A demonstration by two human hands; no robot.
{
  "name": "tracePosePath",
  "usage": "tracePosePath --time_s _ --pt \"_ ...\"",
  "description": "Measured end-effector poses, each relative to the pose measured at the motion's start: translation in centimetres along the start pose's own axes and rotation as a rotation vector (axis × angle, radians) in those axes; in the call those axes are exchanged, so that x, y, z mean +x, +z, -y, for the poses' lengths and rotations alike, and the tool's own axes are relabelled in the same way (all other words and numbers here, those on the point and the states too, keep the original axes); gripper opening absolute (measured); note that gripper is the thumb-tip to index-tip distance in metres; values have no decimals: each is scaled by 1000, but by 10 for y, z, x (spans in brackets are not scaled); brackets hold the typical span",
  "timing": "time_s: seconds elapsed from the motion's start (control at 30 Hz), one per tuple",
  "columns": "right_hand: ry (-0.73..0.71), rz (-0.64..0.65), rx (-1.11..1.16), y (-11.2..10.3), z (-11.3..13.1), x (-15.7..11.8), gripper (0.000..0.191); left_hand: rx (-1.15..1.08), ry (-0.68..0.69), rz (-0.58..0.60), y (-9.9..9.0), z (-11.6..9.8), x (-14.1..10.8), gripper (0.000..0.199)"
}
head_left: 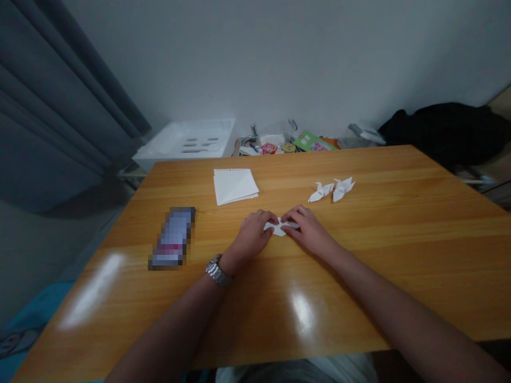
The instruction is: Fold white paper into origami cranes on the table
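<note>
A small folded white paper lies between my hands near the middle of the wooden table. My left hand, below a silver watch, pinches the paper's left side. On the right side of the paper, my right hand closes its thumb and fingers on the edge. Fingertips cover parts of both paper ends. Beyond my right hand stand two folded paper birds, one on the left and one on the right. Lined sheets lie stacked beyond my left hand.
A pixelated phone-like object rests on the table's left part. Behind the far edge are a white foam box, a bin of small items, and a green booklet. Black cloth is heaped at the back right.
</note>
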State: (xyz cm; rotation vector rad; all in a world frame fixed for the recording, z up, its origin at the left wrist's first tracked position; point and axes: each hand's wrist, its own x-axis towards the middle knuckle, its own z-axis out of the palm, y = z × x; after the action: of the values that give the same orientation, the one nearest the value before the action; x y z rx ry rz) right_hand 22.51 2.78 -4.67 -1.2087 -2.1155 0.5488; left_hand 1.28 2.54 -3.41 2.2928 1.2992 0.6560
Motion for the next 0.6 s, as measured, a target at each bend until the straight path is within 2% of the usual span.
tracePosePath --time_s 0.33,0.6 --pt "-57 103 92 -8 -6 1 16 2 0 -4 1 1 0 22" --pt "-40 93 99 -9 -6 1 16 18 -21 -53 3 -4 -2 22"
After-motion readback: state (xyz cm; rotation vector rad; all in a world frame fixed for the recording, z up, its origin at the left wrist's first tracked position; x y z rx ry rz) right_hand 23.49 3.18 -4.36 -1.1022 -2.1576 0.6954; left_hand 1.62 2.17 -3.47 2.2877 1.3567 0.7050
